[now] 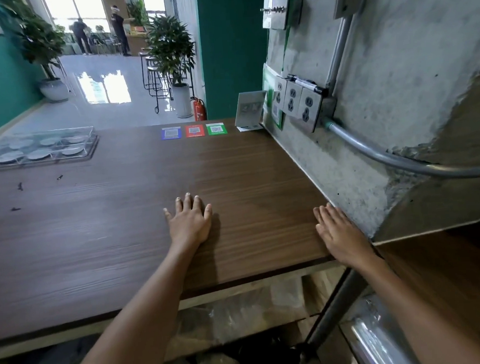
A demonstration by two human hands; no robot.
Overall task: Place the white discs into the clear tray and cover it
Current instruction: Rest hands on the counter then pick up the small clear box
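The clear tray [89,151] sits at the far left of the brown wooden table [124,231], with a clear cover over it. Several white discs [39,154] lie inside it in separate compartments. My left hand [190,220] rests flat on the table near its middle, fingers spread, holding nothing. My right hand [339,232] lies flat at the table's right front corner beside the concrete wall, also holding nothing. Both hands are far from the tray.
Blue, red and green QR stickers [193,131] lie at the table's far edge, beside a white card stand [250,111]. Wall sockets [298,103] and a metal conduit [386,156] stick out of the concrete wall on the right. Small dark scraps [20,186] lie on the left.
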